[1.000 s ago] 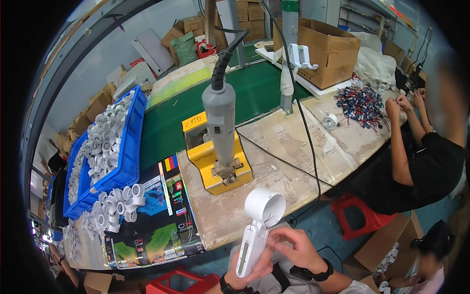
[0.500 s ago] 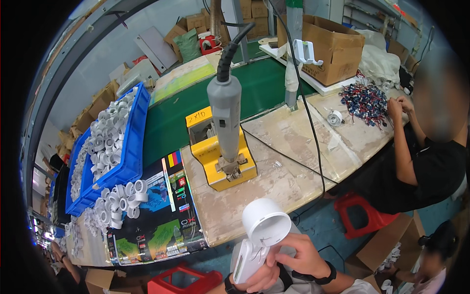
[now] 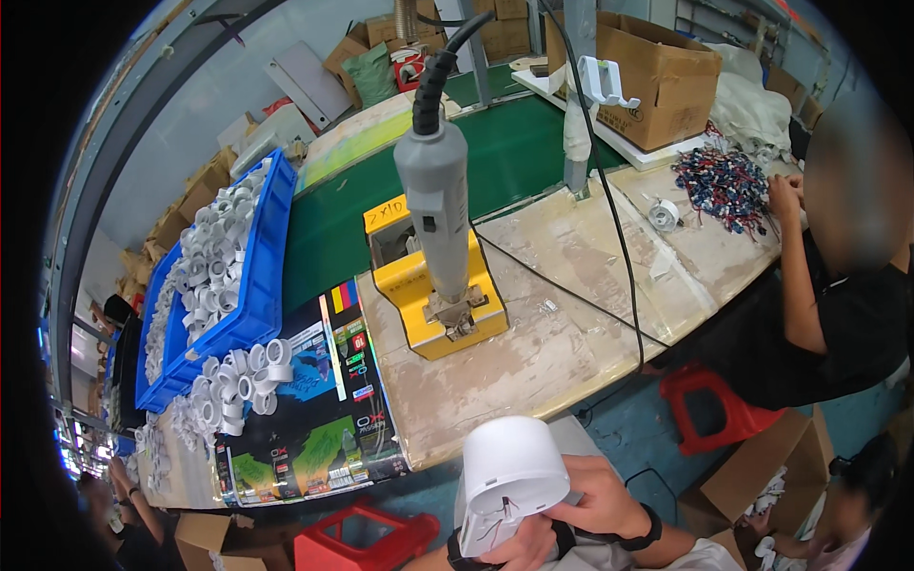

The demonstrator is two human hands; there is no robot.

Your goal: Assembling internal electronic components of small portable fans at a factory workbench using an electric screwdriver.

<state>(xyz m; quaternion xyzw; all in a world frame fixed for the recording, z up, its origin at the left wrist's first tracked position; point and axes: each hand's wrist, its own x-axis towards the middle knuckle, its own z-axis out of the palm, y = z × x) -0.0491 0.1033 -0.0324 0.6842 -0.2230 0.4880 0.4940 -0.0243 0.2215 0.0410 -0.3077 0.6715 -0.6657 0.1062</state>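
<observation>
Bench (image 3: pixel 571 333) w/ yellow jig (image 3: pixel 433 300)

Blue bin (image 3: pixel 257 285) of white fittings, perhaps pipe parts (image 3: pixel 214 262)

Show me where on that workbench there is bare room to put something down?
Bare wood lies right of the yellow fixture, crossed by a black cable, and in front of it toward the bench edge. The green mat is mostly open. It is crowded at the blue bin of white parts, the loose white parts beside it, and the wire pile.
</observation>
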